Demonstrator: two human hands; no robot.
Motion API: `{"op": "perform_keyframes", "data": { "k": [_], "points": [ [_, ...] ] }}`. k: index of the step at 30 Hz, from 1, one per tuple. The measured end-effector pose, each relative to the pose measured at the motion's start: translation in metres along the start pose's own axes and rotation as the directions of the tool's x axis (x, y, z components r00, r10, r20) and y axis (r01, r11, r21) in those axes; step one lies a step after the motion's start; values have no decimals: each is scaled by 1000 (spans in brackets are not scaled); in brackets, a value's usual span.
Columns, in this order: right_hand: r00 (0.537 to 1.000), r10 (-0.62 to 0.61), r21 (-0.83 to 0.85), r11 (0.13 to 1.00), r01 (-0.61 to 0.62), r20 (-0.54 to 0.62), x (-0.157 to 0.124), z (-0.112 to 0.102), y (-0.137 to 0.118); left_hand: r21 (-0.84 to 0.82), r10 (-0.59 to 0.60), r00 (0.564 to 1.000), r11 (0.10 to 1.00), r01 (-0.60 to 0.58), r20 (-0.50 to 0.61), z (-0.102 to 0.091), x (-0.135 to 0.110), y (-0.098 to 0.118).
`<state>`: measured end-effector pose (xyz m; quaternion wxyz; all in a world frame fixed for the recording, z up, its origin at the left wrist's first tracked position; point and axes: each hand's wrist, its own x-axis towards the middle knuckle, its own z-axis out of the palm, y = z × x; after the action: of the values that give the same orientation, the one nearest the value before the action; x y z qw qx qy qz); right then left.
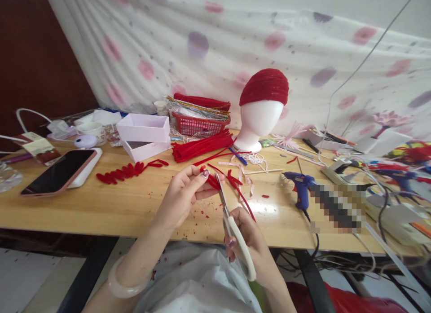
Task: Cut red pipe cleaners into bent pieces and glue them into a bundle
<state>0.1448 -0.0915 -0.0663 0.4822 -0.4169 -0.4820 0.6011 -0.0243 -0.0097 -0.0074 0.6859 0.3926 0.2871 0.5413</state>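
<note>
My left hand (183,194) pinches a bent red pipe cleaner (235,185) above the wooden table (111,205). My right hand (245,236) grips white-handled scissors (232,227), whose blades point up to the pipe cleaner beside my left fingertips. Small red clippings lie scattered on the table under both hands. A row of cut red pieces (123,171) lies to the left. A bundle of red pipe cleaners (202,147) rests behind my hands.
A foam head (261,120) wears a red cap. Also there: a red basket (198,122), white boxes (144,133), a phone (60,171) on the left, a blue glue gun (301,185) with cords and a power strip (340,171) on the right.
</note>
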Motion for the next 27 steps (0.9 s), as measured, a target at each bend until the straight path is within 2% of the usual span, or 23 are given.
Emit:
{"op": "perform_keyframes", "data": {
  "k": [5,9,16,27],
  "points": [
    [1000,-2,-30,1000,2,7,2,-2,2,-2,-20,999,1000,20,34,-2,4,5],
    [998,-59,-55,997,60,26,3,-4,3,-3,-31,997,1000,31,71,-3,6,8],
    [998,-58,-168,984,60,20,2,-9,2,12,-40,994,999,39,99,-1,5,4],
    [999,-41,-124,992,40,-1,3,-8,-3,55,-38,996,998,34,77,1,8,1]
  ]
}}
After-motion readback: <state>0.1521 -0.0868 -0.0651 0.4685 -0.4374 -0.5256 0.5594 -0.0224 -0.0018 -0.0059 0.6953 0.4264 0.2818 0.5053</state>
